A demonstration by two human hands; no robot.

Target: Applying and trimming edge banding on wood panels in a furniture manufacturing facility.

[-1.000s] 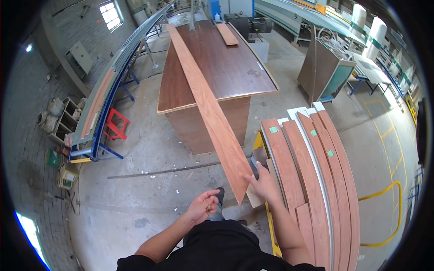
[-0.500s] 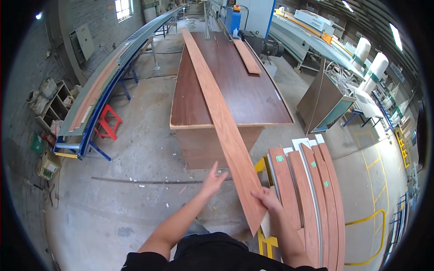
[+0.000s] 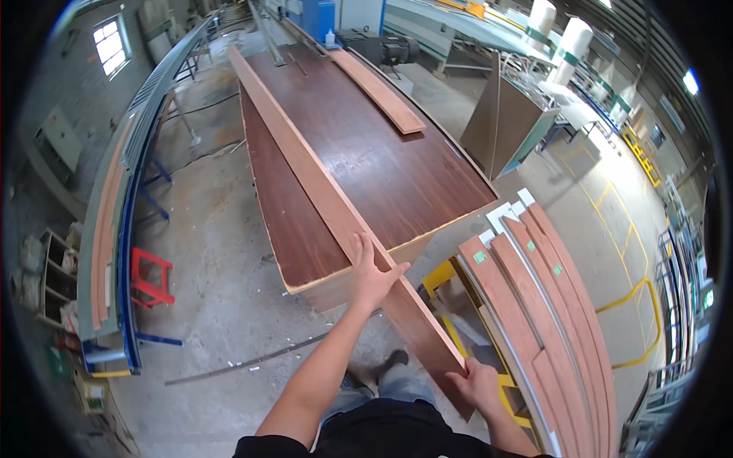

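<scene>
A long reddish-brown wooden plank (image 3: 305,172) slants from the far left of the dark brown tabletop (image 3: 382,172) down to my body. It is tipped partly onto its side, so that its narrow long edge shows. My left hand (image 3: 372,276) grips the plank near the table's front edge, thumb over the narrow edge and fingers against the broad face. Close to the plank's near end, my right hand (image 3: 479,387) holds the same edge, with some fingers hidden behind the wood. The near end sticks out past the table.
A shorter plank (image 3: 378,91) lies at the table's far right. Several planks (image 3: 527,305) with green stickers rest on a yellow stand (image 3: 441,276) at my right. A blue-framed roller conveyor (image 3: 137,229) and a red stool (image 3: 151,276) stand at left.
My left hand, open and off the plank before, has come to grip it. The plank has been tipped up toward its edge. My view has swung, shifting the surroundings.
</scene>
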